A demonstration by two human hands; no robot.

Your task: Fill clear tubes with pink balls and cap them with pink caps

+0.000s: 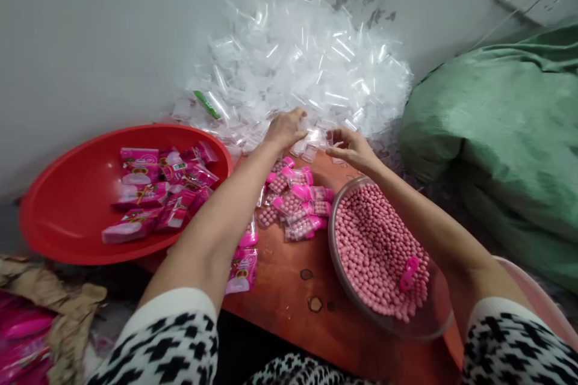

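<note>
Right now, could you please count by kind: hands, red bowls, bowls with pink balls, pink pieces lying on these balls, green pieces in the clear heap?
Hands (left hand, right hand): 2
Red bowl: 1
Bowl with pink balls: 1
Pink piece on the balls: 1
Green piece in the clear heap: 1
Total: 6

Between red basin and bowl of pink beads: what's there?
Head view: pink-capped bead containers and a pink packet on the tabletop; the left forearm crosses above.
</note>
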